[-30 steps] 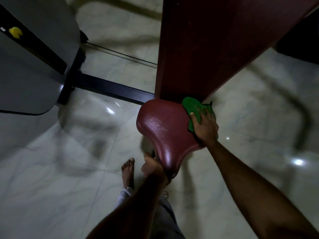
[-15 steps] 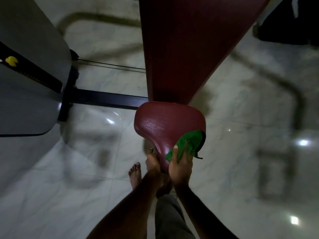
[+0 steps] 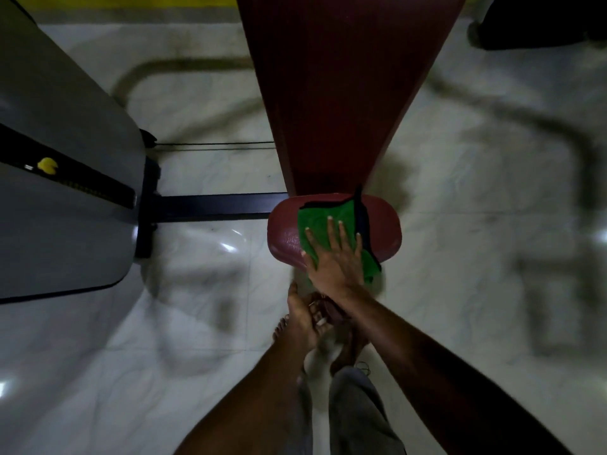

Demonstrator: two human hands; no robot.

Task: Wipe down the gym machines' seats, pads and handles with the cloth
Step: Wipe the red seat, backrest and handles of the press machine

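Wiping: the green cloth [image 3: 320, 213] is lying spread over the middle of the maroon seat [image 3: 284, 236], with its near corner hanging off the seat's front right edge
Right hand [image 3: 335, 267]: is pressing down flat on the cloth, probably so that a broad patch of fabric is rubbing the vinyl at once
Right fingers [image 3: 331, 238]: are lying straight and splayed, every tip resting on the cloth and curling round nothing
Left hand [image 3: 302, 311]: is gripping the seat's narrow front end, just below the right wrist, seemingly bracing the seat against the push
Left fingers [image 3: 319, 318]: are wrapping round that narrow end and holding nothing else
Backrest pad [image 3: 345, 93]: is rising directly behind the seat, with the cloth's dark hem reaching its base
Frame beam [image 3: 213, 206]: is running left from the seat towards the grey weight-stack cover [image 3: 65, 218]
Floor [image 3: 476, 257]: pale glossy tiles are carrying the machines' shadows, with the person's bare feet standing beneath the seat
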